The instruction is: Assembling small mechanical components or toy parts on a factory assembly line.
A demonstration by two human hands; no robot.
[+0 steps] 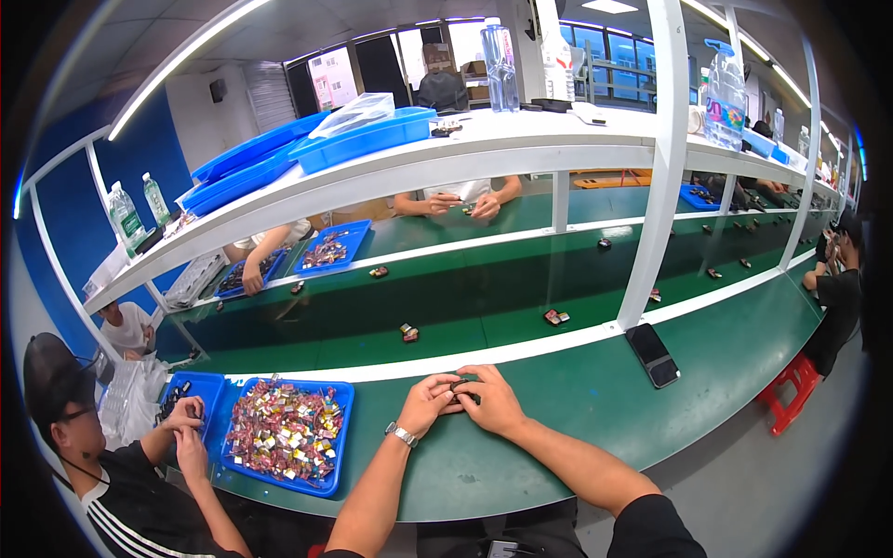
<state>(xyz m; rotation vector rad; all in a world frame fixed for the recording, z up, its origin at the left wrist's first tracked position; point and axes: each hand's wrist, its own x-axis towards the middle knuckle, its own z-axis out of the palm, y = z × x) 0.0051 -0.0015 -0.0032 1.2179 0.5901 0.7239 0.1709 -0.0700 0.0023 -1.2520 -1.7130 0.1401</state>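
Observation:
Over the green bench (558,409) my left hand (428,402) and my right hand (493,400) meet, fingers closed together on a small dark part (458,391). My fingers cover most of it, so its exact kind cannot be made out. A metal-strap watch (402,433) is on my left wrist. To the left of my hands lies a blue tray (346,418) heaped with small silver and yellow pieces with reddish wires (284,432). A black phone (653,355) rests on the bench to the right.
Beyond a white rail runs a dark green conveyor belt (446,307) with small assemblies (409,332) spaced along it. A white post (656,186) and an overhead shelf (521,149) stand ahead. Close on my left a co-worker (139,484) handles parts by another blue tray (212,395).

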